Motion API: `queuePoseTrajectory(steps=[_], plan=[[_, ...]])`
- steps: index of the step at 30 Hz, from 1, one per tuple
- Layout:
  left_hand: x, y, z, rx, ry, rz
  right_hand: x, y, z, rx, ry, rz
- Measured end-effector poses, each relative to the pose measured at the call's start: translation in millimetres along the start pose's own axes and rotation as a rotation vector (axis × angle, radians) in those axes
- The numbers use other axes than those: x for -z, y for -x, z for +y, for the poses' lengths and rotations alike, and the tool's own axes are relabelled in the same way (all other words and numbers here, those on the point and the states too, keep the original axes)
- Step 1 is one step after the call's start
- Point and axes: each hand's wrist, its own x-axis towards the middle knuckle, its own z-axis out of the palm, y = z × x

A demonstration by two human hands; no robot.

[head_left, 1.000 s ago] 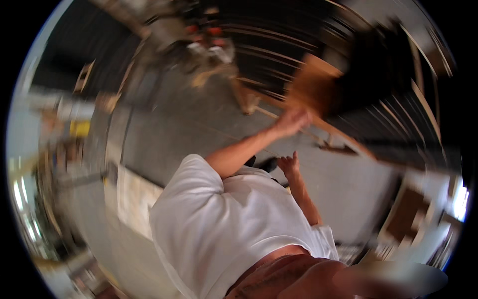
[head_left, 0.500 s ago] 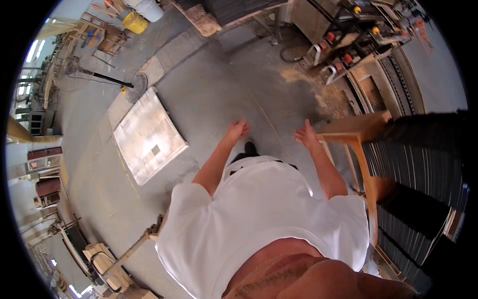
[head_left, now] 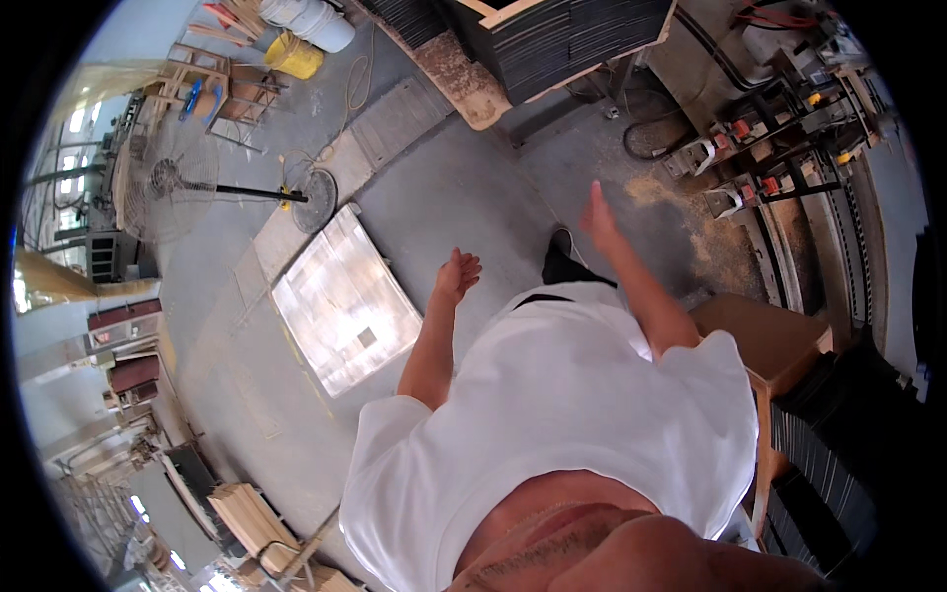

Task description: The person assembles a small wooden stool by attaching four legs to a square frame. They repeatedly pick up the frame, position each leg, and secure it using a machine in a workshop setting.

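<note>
Both of my arms reach forward over the grey floor, and neither hand touches anything. My left hand (head_left: 459, 274) hangs in the air with its fingers apart and loosely bent. A flat silvery-white panel (head_left: 345, 306) with a small dark square on it lies on the floor to its left. Farther forward is my right hand (head_left: 597, 219), its fingers stretched out and nothing held. One dark shoe (head_left: 559, 249) shows on the floor between the hands.
Ahead stands a bench with stacks of thin black sheets (head_left: 577, 54). A pedestal fan's round base (head_left: 317, 201) is past the panel. Machinery with red parts (head_left: 740, 130) and spilled sawdust (head_left: 681, 222) are at right. Beside my right arm is a wooden rack (head_left: 764, 340) with dark sheets.
My right hand has swung forward and up, and its fingers have straightened. A foot has stepped out ahead. The bench of black stacks is nearer, and the wooden rack has slipped back.
</note>
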Motion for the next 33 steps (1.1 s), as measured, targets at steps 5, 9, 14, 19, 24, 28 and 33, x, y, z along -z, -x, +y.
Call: queuePoseTrajectory(steps=[5,9,14,19,24,28,33], plan=[[20,-87,123,-0.137,-0.078,-0.096,-89,-55,-106,0.107,0.193,-0.023],[-5,-148,270,-0.137,-0.111,-0.084,-143,-108,-167,0.136,0.029,-0.03],[-98,-282,440,-0.13,-0.241,-0.314,-166,-183,-190,0.166,-0.295,0.206],[-176,-419,499,-0.048,-0.206,-0.434,-213,-187,-195,0.506,-0.502,0.144],[-194,-449,499,0.067,-0.27,-0.495,-202,-199,-152,0.378,-0.712,0.387],[-183,-449,504,0.094,-0.302,-0.513,-201,-205,-131,0.351,-0.794,0.473],[-149,-428,487,0.148,-0.366,-0.524,-198,-197,-100,0.345,-0.892,0.556]])
